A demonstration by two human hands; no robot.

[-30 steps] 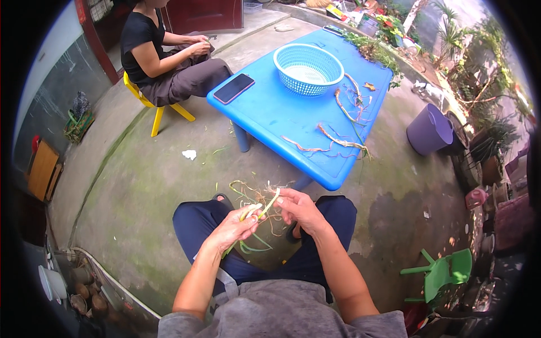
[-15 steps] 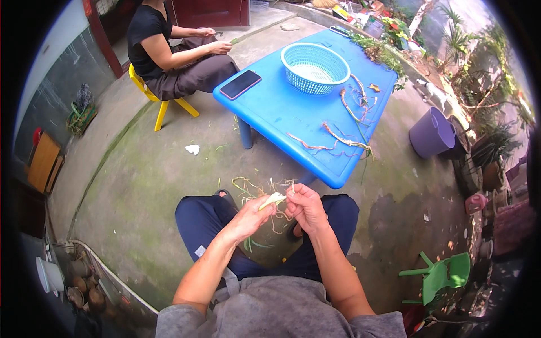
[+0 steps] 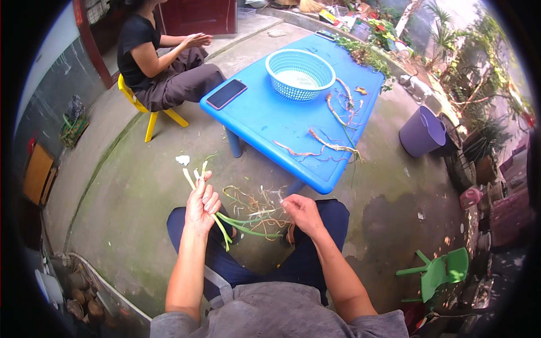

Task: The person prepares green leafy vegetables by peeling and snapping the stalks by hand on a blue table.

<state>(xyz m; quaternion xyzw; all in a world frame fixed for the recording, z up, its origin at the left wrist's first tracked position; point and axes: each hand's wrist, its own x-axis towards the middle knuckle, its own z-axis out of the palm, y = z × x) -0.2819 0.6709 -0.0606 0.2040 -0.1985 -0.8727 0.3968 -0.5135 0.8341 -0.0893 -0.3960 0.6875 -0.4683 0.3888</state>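
Note:
My left hand (image 3: 202, 207) is closed around a few scallions (image 3: 241, 221). Their white ends stick up above the fist, and the green leaves hang down and to the right below it. My right hand (image 3: 304, 214) is apart from them, over my right knee, with its fingertips pinched together. A pale, thin wisp shows by those fingertips, too fine to make out. Between my feet, tangled brown roots and dry peelings (image 3: 253, 204) lie on the ground.
Ahead stands a blue table (image 3: 259, 121) bearing a light-blue basket (image 3: 300, 76), a phone (image 3: 226, 94), dry stalks (image 3: 332, 144) and leafy greens (image 3: 363, 55). A person (image 3: 152, 62) sits at left on a yellow chair (image 3: 129, 94). At right are a purple bucket (image 3: 421, 132) and green chair (image 3: 442, 276).
My left hand has moved left and turned upright, the scallions now showing at full length. My right hand has drawn apart from it, slightly lower. The seated person's hands have come together.

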